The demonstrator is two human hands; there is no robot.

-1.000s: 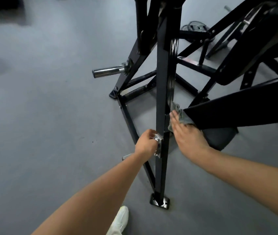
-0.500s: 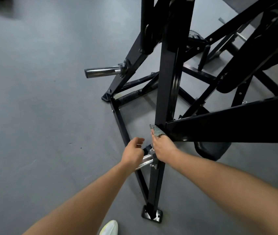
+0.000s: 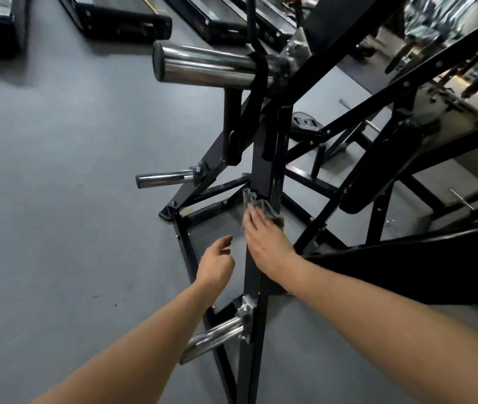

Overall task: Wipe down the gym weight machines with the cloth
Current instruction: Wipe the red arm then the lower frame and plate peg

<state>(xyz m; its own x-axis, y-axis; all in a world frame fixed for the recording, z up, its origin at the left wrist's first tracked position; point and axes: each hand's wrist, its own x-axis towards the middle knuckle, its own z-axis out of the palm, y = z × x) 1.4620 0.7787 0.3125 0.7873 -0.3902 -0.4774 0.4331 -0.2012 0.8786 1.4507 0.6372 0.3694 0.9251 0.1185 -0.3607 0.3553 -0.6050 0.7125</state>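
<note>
In the head view, the cloth [image 3: 261, 206] is being pressed against the near face of the black post [image 3: 254, 287] by the right hand [image 3: 264, 239]. Its fingers are lying flat over the cloth, not curled round it. Compared with half a second ago, the cloth is being carried higher up the post, well above the lower chrome peg [image 3: 214, 336]. That peg is no longer being held: the left hand [image 3: 216, 262] is being kept just left of the post, fingers loosely bent, holding nothing. The lower stretch is probably being finished, while the upper post and the big chrome bar [image 3: 202, 65] likely remain unwiped.
</note>
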